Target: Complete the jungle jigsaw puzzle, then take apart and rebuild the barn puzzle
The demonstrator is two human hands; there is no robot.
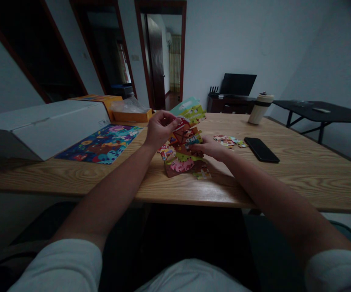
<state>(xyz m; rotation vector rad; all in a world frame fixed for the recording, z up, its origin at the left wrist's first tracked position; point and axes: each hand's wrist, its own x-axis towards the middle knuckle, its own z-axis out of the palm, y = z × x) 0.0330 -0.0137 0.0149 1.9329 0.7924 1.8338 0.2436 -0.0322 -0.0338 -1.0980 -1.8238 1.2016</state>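
Note:
A partly joined jigsaw puzzle (pixel 185 129) with a red barn is raised off the table, tilted up between my hands. My left hand (pixel 162 129) pinches its left edge between thumb and fingers. At its lower right side, my right hand (pixel 209 148) has its fingers closed on the puzzle; their tips are partly hidden. Below, a joined puzzle section with pink pigs (pixel 181 165) lies on the wooden table (pixel 169 188). A few loose pieces (pixel 165 152) show by my left wrist. More loose puzzle pieces (pixel 228 141) lie in a pile beyond my right hand.
Left of my hands lies a dark blue picture sheet (pixel 102 144) beside a large white box (pixel 60 123). An orange box (pixel 133 115) with clear plastic stands behind. At right are a black phone (pixel 261 149) and a cream tumbler (pixel 260 108). A black table (pixel 324 111) stands farther right.

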